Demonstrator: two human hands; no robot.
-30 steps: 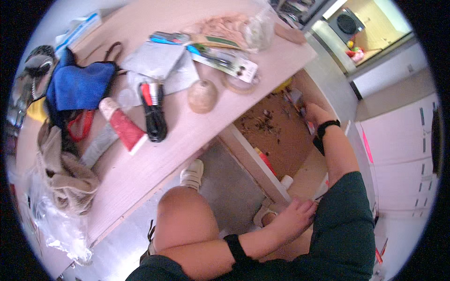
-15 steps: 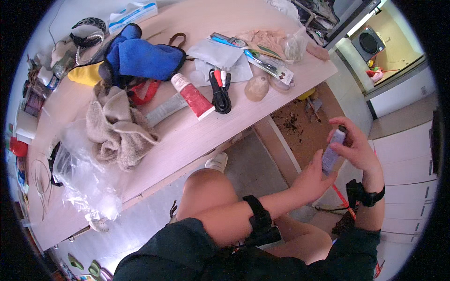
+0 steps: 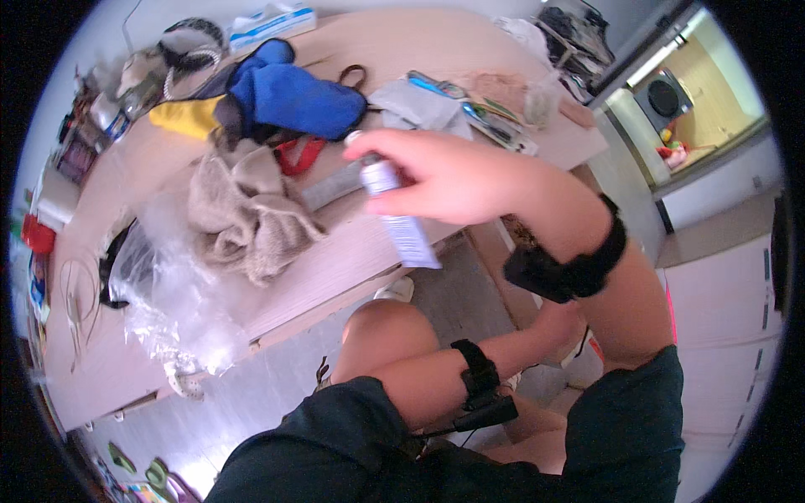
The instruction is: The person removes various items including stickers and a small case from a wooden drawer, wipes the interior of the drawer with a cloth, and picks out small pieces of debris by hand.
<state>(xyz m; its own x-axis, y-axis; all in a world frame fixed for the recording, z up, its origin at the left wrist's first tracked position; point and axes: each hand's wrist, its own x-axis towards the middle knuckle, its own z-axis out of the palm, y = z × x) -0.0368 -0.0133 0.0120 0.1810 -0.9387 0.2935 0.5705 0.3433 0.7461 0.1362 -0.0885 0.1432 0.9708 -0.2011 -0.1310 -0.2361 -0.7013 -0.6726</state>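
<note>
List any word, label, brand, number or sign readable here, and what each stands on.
No text is clear enough to quote.
Pale tube in the right hand: fine print, too blurred to read.
Blue-and-white box at the back: marks too small to read.

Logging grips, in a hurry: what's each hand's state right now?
Left hand: partly hidden; open or closed cannot be told.
Right hand: holding a pale tube.
</note>
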